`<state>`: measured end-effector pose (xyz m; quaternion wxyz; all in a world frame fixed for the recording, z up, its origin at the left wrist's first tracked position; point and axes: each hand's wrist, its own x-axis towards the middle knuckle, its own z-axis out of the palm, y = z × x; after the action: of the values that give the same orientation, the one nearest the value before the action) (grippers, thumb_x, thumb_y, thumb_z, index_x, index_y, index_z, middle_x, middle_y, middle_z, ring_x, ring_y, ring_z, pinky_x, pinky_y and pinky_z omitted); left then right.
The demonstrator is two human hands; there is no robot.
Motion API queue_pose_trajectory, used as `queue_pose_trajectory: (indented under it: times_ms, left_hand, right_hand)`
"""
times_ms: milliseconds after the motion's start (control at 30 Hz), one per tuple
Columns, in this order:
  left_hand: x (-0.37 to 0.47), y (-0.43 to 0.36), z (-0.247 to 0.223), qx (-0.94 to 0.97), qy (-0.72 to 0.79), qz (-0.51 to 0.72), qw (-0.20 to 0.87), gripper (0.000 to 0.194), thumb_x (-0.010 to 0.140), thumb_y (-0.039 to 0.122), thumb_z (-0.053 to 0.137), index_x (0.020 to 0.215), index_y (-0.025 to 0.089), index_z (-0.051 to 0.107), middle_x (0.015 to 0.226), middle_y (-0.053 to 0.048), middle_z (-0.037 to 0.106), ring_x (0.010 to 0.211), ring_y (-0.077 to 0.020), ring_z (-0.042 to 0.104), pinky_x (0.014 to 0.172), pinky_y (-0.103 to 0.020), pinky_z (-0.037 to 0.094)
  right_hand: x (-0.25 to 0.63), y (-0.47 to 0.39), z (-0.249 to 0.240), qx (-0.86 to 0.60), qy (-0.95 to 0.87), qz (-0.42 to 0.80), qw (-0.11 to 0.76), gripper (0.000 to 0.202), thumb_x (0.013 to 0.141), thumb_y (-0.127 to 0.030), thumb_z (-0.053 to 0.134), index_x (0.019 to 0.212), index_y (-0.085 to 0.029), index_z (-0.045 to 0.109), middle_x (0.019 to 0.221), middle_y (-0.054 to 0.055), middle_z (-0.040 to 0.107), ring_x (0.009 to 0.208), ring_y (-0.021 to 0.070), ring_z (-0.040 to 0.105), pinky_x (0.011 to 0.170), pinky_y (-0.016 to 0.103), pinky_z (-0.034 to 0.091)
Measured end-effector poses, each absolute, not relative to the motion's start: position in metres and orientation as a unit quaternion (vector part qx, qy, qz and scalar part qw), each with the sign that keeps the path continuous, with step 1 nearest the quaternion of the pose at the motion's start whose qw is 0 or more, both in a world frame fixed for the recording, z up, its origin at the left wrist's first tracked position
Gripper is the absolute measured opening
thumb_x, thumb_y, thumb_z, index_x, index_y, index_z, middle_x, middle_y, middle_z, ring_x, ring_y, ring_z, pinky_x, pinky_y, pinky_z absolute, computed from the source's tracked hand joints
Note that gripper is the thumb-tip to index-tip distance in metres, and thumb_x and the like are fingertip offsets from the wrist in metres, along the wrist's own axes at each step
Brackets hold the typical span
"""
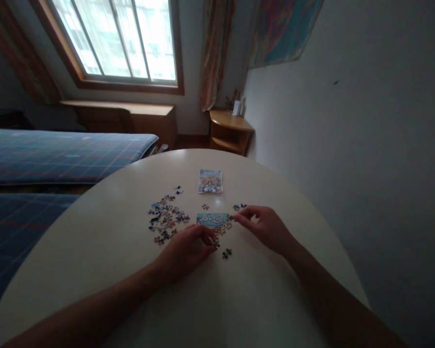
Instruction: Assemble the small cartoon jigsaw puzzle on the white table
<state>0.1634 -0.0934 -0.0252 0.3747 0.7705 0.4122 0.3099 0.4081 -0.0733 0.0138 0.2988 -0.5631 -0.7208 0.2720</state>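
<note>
A partly joined jigsaw puzzle, with a light blue strip and white lettering along its top, lies flat on the round table. My left hand rests at its lower left, fingers curled, with thumb and fingertips closed at a small jigsaw piece. My left fingers hide part of the puzzle's lower edge. At the puzzle's right edge, my right hand pinches a dark jigsaw piece between thumb and forefinger. Two or so pieces lie below the puzzle, between the hands.
Many loose pieces are spread left of the puzzle. A few more sit beyond my right fingertips, and a single piece above the puzzle. A printed packet lies farther back on the white table. A bed stands left, a wall right.
</note>
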Motion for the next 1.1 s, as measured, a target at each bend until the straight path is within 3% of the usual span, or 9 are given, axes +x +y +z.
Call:
queue_pose_trajectory:
  times_ms: [333, 500, 633, 733, 1100]
  left_hand:
    - [0.163, -0.092, -0.028, 0.781, 0.421, 0.304, 0.347, 0.011, 0.083, 0.019, 0.062, 0.093, 0.022, 0.066, 0.089, -0.002, 0.07, 0.081, -0.0168, 0.066, 0.079, -0.031, 0.053]
    - [0.162, -0.09, -0.031, 0.786, 0.437, 0.317, 0.301, 0.011, 0.085, 0.021, 0.061, 0.094, 0.022, 0.067, 0.088, -0.002, 0.069, 0.081, -0.017, 0.064, 0.081, -0.033, 0.054]
    - [0.162, -0.088, -0.033, 0.792, 0.43, 0.324, 0.29, 0.012, 0.085, 0.019, 0.061, 0.094, 0.022, 0.068, 0.086, -0.002, 0.068, 0.083, -0.0178, 0.064, 0.083, -0.034, 0.053]
    - [0.163, -0.087, -0.033, 0.794, 0.432, 0.322, 0.283, 0.011, 0.085, 0.019, 0.062, 0.094, 0.023, 0.067, 0.085, -0.001, 0.068, 0.085, -0.0183, 0.064, 0.084, -0.035, 0.053]
    - [0.164, -0.088, -0.032, 0.795, 0.429, 0.316, 0.289, 0.004, 0.087, 0.023, 0.062, 0.088, 0.022, 0.066, 0.084, -0.001, 0.068, 0.086, -0.0184, 0.063, 0.084, -0.035, 0.052]
  right_hand:
    - [0.43, -0.049, -0.002, -0.7, -0.659, 0.157, 0.227, 0.019, 0.084, -0.032, 0.065, 0.09, -0.018, 0.076, 0.081, 0.007, 0.074, 0.07, 0.0181, 0.065, 0.062, 0.028, 0.043]
    - [0.418, -0.072, 0.015, -0.574, -0.762, 0.224, 0.2, 0.015, 0.085, -0.033, 0.068, 0.087, -0.02, 0.074, 0.077, 0.003, 0.069, 0.069, 0.0154, 0.061, 0.064, 0.026, 0.044]
    - [0.402, -0.095, 0.024, -0.464, -0.825, 0.278, 0.161, 0.015, 0.078, -0.029, 0.076, 0.093, -0.023, 0.075, 0.087, 0.002, 0.069, 0.076, 0.0145, 0.062, 0.073, 0.027, 0.046]
    - [0.397, -0.098, 0.021, -0.447, -0.844, 0.267, 0.128, 0.017, 0.077, -0.026, 0.078, 0.094, -0.025, 0.076, 0.093, 0.002, 0.069, 0.081, 0.0153, 0.063, 0.081, 0.029, 0.045]
    - [0.398, -0.095, 0.02, -0.433, -0.849, 0.29, 0.091, 0.006, 0.081, -0.02, 0.073, 0.086, -0.02, 0.071, 0.095, 0.004, 0.069, 0.09, 0.0168, 0.063, 0.084, 0.028, 0.044]
